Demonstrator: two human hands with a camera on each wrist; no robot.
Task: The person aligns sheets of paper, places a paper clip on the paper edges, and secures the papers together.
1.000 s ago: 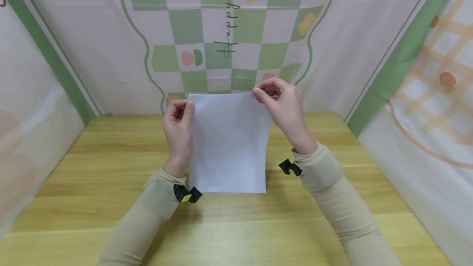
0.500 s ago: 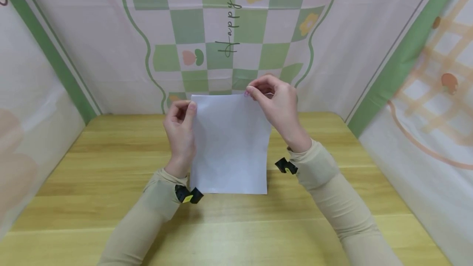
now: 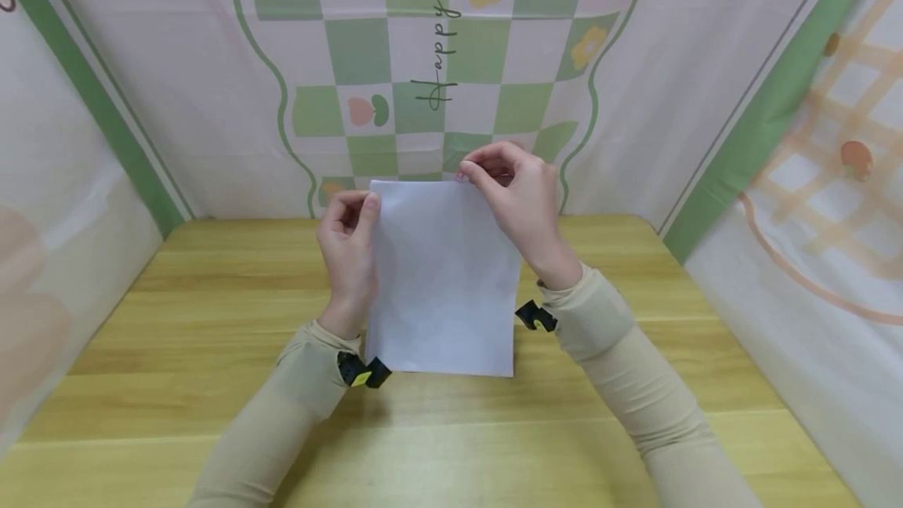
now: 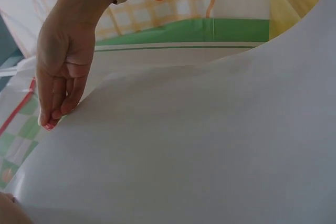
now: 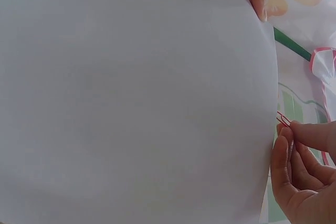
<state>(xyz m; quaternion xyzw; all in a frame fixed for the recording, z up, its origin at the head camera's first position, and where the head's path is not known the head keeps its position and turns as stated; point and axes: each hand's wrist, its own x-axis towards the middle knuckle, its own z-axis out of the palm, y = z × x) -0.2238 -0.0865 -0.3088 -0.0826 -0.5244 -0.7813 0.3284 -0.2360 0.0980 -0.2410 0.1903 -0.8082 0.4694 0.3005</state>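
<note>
A blank white sheet of paper is held up over the table, its lower edge toward me. My left hand pinches its upper left corner between thumb and fingers. At the top edge, right of the middle, my right hand pinches a small red paper clip between thumb and forefinger. In the right wrist view the clip's wire loops stick out of the fingertips, right beside the paper's edge. The left wrist view shows the right hand's fingertips with the clip close to that edge.
A wood-grain table lies under the hands. Behind it hangs a cloth with green checks; more printed cloth closes off the right side, and pale cloth the left. Both wrists carry small black cameras.
My right hand has moved left along the paper's top edge with the paper clip. The left hand and the sheet have shifted slightly to the right.
</note>
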